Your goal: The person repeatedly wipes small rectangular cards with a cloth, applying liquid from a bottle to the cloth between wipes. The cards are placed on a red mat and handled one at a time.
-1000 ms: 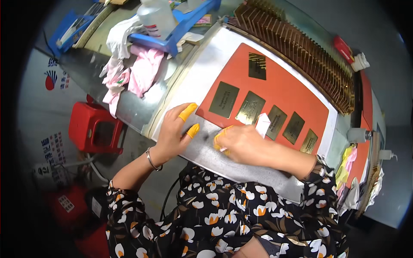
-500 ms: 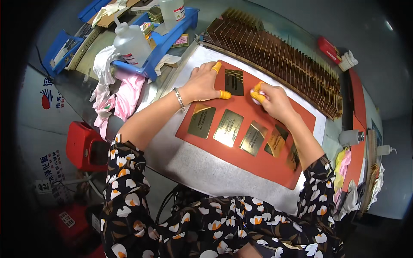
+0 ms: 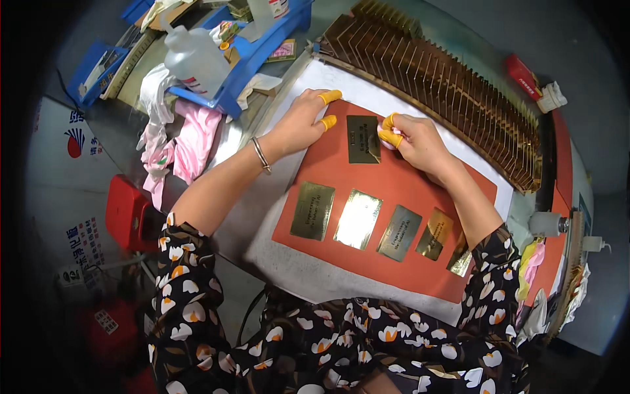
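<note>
A metal plate (image 3: 363,148) with engraved lettering lies alone on the far part of an orange-red mat (image 3: 315,262). My left hand (image 3: 307,121) rests at the mat's far left corner, its thumb and forefinger, in yellow finger cots, spread apart and clear of the plate. Just right of that plate, my right hand (image 3: 420,141) is closed, with yellow cots on its fingers too. A bit of whitish-pink cloth (image 3: 396,130) shows between them. Nearer me runs a row of several similar plates (image 3: 313,210), one glaring white with reflected light.
Behind the mat, a long rack (image 3: 426,72) holds many upright metal plates. A blue tray (image 3: 230,95) with a squeeze bottle (image 3: 197,59) stands at far left, pink and white cloths (image 3: 197,134) hanging beside it. A red stool (image 3: 131,213) is lower left; another bottle (image 3: 548,224) lies right.
My left hand has drawn back leftward from the far plate. My right hand's fingertips are now closer to the plate's right edge. The whole view has shifted slightly.
</note>
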Demonstrator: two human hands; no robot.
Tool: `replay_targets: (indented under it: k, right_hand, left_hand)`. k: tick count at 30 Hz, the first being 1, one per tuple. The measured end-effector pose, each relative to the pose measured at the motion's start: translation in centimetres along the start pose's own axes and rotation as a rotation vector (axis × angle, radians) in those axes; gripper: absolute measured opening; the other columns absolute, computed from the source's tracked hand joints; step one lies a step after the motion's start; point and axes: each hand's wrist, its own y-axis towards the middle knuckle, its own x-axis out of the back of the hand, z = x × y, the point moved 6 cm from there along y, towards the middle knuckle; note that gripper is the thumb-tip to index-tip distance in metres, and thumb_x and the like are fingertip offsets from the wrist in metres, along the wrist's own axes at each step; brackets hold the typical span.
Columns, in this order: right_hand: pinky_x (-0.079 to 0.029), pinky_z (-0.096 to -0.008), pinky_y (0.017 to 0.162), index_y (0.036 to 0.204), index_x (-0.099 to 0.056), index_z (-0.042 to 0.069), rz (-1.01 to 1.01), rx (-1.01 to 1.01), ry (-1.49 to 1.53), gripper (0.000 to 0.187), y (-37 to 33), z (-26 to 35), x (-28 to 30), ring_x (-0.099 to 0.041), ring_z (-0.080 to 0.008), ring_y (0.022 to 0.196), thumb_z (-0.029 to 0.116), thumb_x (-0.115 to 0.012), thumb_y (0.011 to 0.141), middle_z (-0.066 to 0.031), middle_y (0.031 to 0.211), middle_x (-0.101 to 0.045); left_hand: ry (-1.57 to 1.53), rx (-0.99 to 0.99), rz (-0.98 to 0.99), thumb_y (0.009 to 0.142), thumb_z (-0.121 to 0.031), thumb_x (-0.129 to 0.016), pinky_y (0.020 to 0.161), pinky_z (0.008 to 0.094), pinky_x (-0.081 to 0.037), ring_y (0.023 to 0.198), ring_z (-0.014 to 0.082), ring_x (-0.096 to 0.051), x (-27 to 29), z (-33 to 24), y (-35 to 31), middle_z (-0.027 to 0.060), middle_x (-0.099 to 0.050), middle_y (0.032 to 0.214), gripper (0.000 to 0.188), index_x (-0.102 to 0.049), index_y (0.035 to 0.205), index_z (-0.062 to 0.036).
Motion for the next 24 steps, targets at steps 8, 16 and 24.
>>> replay_targets:
  k: [8,16,24]
  right_hand:
    - [-0.045,-0.0430,0.061,0.080,-0.055,0.005,0.144,0.204,-0.150,0.006,4.6,1.6,-3.2,-0.058,-0.0349,0.070,0.009,-0.054,0.075,-0.0149,0.076,-0.060]
    - [-0.046,-0.0408,0.059,0.075,-0.055,0.006,0.079,0.238,-0.183,0.006,5.3,1.6,-2.5,-0.058,-0.0313,0.069,0.006,-0.057,0.069,-0.0116,0.071,-0.059]
    - [-0.045,-0.0415,0.060,0.079,-0.057,0.007,0.099,0.259,-0.208,0.009,5.4,0.9,-2.6,-0.058,-0.0327,0.072,0.012,-0.056,0.071,-0.0130,0.073,-0.060]
  left_hand:
    - [0.268,0.072,0.033,0.061,-0.057,-0.071,0.107,0.0536,-0.013,0.133,0.0329,-0.019,-1.5,-1.8,-2.6,0.0198,-0.027,0.139,0.107,-0.024,0.137,0.0020]
    - [0.211,0.008,0.003,0.073,-0.042,-0.065,0.108,0.0511,-0.011,0.132,0.0334,-0.021,-1.2,-1.7,-2.9,0.0223,-0.028,0.138,0.084,-0.029,0.133,0.0047]
    - [0.004,0.041,-0.083,0.080,0.001,-0.043,0.109,0.0494,-0.013,0.130,0.0310,-0.028,-1.0,-0.5,-2.9,0.0188,-0.039,0.134,0.045,-0.042,0.125,0.0010]
